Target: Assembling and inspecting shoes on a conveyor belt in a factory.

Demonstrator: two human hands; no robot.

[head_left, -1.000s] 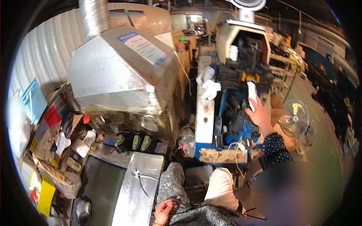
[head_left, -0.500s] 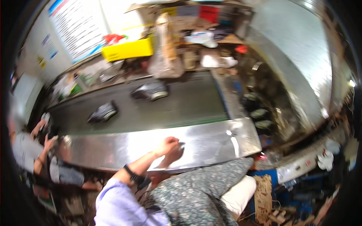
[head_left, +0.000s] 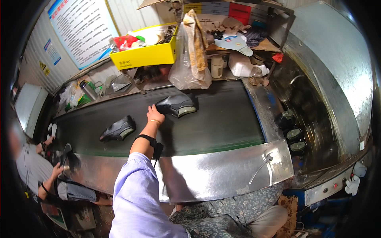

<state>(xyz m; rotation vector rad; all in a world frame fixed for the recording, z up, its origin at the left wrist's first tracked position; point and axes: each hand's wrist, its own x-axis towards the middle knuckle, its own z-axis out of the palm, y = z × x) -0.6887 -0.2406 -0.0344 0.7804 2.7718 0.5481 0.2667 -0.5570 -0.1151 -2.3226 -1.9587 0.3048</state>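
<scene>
My left hand (head_left: pixel 155 115) reaches over the dark conveyor belt (head_left: pixel 222 131), fingers stretched out at the pointed end of a black shoe (head_left: pixel 176 105). Whether the fingertips touch it I cannot tell. The shoe lies on the belt with a pale grey-green patch at its wider end. To its left lies a second similar black shoe (head_left: pixel 118 129), apart from my hand. A black strap with a small dark device sits on my left forearm, below a thin bracelet at the wrist. My right hand is out of sight.
A metal ledge (head_left: pixel 226 170) runs along the belt's near side. At the left, a co-worker (head_left: pixel 39 170) holds a dark shoe. Behind the belt are a yellow box (head_left: pixel 145 57), a hanging plastic bag (head_left: pixel 188 71) and a jar (head_left: pixel 255 75). Several shoes (head_left: pixel 293 134) stand at right.
My left hand has moved from above the metal ledge forward to the farther shoe, its fingers going from curled to stretched out. The view has shifted and sharpened.
</scene>
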